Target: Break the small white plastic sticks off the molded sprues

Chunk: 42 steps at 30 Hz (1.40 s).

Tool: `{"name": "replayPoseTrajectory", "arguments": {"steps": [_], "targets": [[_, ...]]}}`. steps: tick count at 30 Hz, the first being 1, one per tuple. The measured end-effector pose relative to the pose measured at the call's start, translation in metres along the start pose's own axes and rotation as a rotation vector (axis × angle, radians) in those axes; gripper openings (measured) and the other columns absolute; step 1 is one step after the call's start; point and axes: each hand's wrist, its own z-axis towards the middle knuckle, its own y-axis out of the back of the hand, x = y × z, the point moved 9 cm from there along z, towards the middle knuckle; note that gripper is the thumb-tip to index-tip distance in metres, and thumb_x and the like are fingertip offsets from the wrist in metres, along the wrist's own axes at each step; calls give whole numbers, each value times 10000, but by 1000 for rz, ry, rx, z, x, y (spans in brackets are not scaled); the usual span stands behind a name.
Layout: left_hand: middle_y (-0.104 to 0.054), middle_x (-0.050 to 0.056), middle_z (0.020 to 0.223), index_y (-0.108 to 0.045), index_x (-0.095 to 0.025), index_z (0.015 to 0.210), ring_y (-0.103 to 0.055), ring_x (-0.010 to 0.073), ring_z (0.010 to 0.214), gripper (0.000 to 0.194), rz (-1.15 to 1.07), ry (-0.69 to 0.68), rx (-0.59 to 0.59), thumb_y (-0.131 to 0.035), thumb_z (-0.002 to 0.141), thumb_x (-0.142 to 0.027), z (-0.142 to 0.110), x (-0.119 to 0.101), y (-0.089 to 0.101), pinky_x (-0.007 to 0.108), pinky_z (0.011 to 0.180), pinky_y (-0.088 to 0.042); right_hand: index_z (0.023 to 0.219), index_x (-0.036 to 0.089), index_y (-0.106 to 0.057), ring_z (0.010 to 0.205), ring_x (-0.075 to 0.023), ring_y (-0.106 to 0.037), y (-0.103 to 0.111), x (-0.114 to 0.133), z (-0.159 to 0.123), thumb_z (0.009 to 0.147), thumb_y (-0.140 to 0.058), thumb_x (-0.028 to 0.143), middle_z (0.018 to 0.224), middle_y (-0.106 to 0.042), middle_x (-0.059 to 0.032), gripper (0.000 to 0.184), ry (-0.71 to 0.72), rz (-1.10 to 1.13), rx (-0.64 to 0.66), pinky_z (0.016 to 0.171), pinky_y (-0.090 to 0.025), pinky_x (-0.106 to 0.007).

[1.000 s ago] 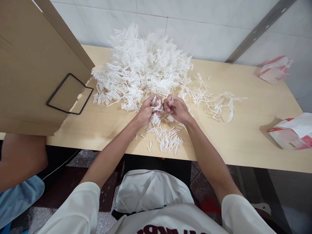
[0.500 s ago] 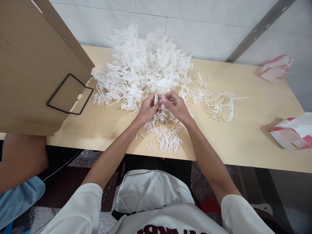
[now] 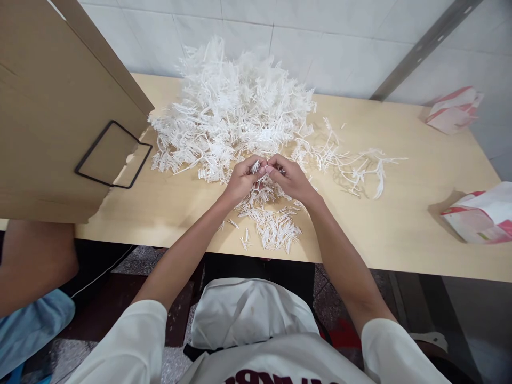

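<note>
Soft overhead light, faint shadows rightward

cardboard sheet (image 3: pixel 60 117), black wire frame (image 3: pixel 92 178), crumpled red-and-white bags (image 3: pixel 480 216)

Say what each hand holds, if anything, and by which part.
The left hand holds a small white tuft, its tips poking out; the gripped part is hidden inside the grasp. Whether the right hand pinches anything cannot be told.

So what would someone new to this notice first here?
Most likely the big heap of white branching pieces against the tiled wall. Next, the left hand and right hand meeting just before it, then the tall cardboard sheet at the left.
</note>
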Motion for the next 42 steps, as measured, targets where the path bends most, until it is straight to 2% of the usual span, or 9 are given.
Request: {"name": "replayPoseTrajectory", "arguments": {"steps": [4, 7, 11, 15, 22, 26, 31, 35, 42], "targets": [[-475, -34, 664, -529, -206, 777, -460, 72, 509, 229, -113, 65, 2, -696, 793, -363, -1, 3, 0, 203, 442, -395, 774, 213, -512, 560, -85, -414, -3, -2, 0, 921, -529, 403, 635, -474, 51, 242, -12, 189, -1, 562, -322, -246], [-451, -35, 658, -519, -213, 787, -440, 67, 494, 145, -141, 55, -105, -645, 812, -280, 2, 1, 14, 198, 438, -370, 731, 214, -491, 529, -77, -389, -1, -5, 0, 912, -520, 340, 600, -451, 55, 223, -32, 316, -51, 538, -317, -242], [-486, -24, 730, -536, -222, 842, -475, 71, 548, 176, -101, 5, -203, -669, 821, -336, 4, -2, 28, 205, 475, -395, 778, 213, -546, 527, -83, -437, 7, -12, 1, 904, -501, 296, 597, -520, 41, 157, -82, 353, -159, 530, -335, -245], [-525, -19, 791, -560, -230, 891, -478, 62, 554, 305, -12, -14, -129, -693, 807, -492, 5, 2, 18, 205, 491, -408, 800, 199, -607, 638, -101, -520, 10, -14, 3, 915, -458, 279, 711, -595, 13, 204, -87, 245, -182, 625, -398, -263], [-527, -32, 759, -552, -233, 892, -467, 60, 526, 326, 143, -79, -106, -659, 821, -533, 3, -2, 14, 206, 505, -402, 882, 223, -577, 808, -128, -553, 3, -4, 3, 887, -589, 491, 857, -619, 10, 268, -3, 58, -121, 765, -419, -278], [-523, -25, 764, -543, -231, 851, -466, 80, 551, 254, 172, -122, -69, -629, 857, -470, 2, -6, 12, 230, 542, -396, 899, 232, -573, 809, -137, -548, -3, 1, 4, 918, -546, 494, 868, -615, 2, 264, 75, -13, -23, 758, -404, -283], [-544, -7, 737, -561, -225, 812, -434, 122, 623, 81, 404, -208, -108, -588, 873, -271, -3, -18, 13, 257, 593, -332, 854, 227, -542, 768, -143, -496, -5, 4, 3, 936, -522, 463, 834, -565, -6, 250, 90, -124, 32, 718, -374, -295], [-569, -1, 752, -563, -215, 801, -469, 139, 697, 84, 406, -237, -46, -568, 872, -259, -1, -21, 8, 262, 649, -359, 847, 216, -525, 686, -117, -462, -10, -3, 1, 916, -555, 453, 777, -536, 15, 249, 10, -54, 101, 649, -350, -279], [-556, 0, 736, -561, -199, 783, -457, 119, 662, 339, 235, -210, 36, -613, 853, -527, 1, -16, 3, 258, 642, -375, 798, 204, -549, 634, -87, -399, -7, -8, 0, 853, -644, 479, 703, -479, 42, 296, -31, 179, 127, 590, -316, -252]]}}
